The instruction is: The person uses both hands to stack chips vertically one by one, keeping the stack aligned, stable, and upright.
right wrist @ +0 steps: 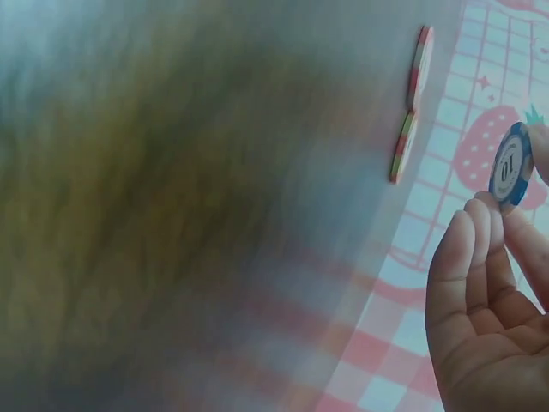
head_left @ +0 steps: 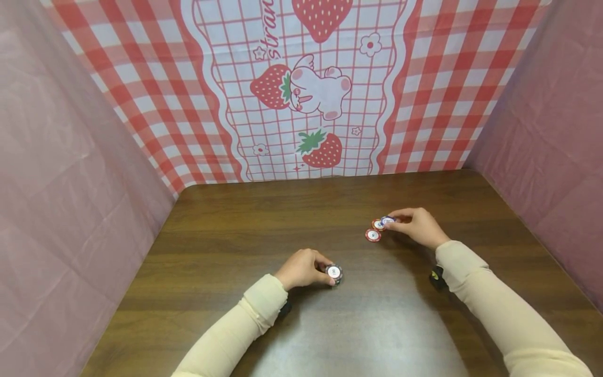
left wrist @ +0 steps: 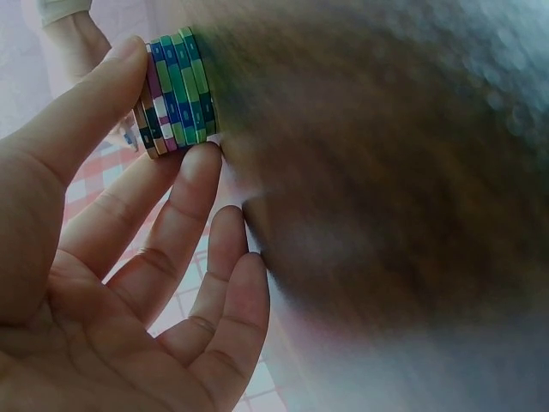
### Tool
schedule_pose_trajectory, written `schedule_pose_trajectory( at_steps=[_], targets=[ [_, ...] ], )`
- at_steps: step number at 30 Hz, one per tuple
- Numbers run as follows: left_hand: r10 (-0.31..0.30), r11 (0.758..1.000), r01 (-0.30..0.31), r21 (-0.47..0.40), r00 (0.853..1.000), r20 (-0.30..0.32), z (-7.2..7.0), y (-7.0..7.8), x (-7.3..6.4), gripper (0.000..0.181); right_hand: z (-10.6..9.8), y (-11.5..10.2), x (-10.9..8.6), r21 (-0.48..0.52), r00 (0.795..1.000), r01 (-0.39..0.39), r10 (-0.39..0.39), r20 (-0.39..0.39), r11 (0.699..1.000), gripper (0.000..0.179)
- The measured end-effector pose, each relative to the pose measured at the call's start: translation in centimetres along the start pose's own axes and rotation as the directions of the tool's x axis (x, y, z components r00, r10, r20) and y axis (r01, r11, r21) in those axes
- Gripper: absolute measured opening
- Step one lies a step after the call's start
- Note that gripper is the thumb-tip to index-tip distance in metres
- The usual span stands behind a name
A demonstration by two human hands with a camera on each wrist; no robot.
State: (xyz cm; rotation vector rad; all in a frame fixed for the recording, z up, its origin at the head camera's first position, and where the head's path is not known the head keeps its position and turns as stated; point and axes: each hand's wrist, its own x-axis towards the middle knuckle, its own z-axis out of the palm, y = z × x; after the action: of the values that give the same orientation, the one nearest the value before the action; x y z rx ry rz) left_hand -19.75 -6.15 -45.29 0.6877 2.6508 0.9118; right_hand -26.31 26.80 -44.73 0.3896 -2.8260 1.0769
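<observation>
Near the middle of the table, my left hand [head_left: 303, 269] grips a short stack of poker chips [head_left: 334, 272] between thumb and fingers. From the side, in the left wrist view, the stack [left wrist: 178, 90] shows several chips with green, blue, pink and dark edges; it stands on the wood. Farther right, my right hand [head_left: 421, 226] pinches a single blue poker chip [right wrist: 511, 167] marked 10, held off the table. Just left of it lie two flat chips, one red [head_left: 373, 235] and one red with yellowish edge marks [head_left: 378, 225], partly covered by the blue chip in the head view.
The brown wooden table [head_left: 226, 220] ends at a red-and-white checked cloth [head_left: 155, 94] with strawberry prints hanging at the back. Pink cloths [head_left: 542, 120] hang on both sides. A dark device [head_left: 437, 277] is strapped at the right wrist.
</observation>
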Motion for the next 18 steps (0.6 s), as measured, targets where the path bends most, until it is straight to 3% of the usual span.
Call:
schedule_pose_trajectory(
  at_steps=[6, 18],
  targets=[
    [0.004, 1.0, -0.004, -0.001, 1.0, -0.002, 0.0, -0.1, 0.0, 0.039, 0.6, -1.4, -0.6, 0.063, 1.0, 0.026, -0.025, -0.011, 0.998, 0.034],
    [0.013, 1.0, -0.013, 0.019, 1.0, -0.003, -0.1, 0.0, 0.0, 0.039, 2.8, -4.0, -1.7, 0.141, 0.991, 0.112, -0.12, 0.05, 0.984, 0.034]
  ],
)
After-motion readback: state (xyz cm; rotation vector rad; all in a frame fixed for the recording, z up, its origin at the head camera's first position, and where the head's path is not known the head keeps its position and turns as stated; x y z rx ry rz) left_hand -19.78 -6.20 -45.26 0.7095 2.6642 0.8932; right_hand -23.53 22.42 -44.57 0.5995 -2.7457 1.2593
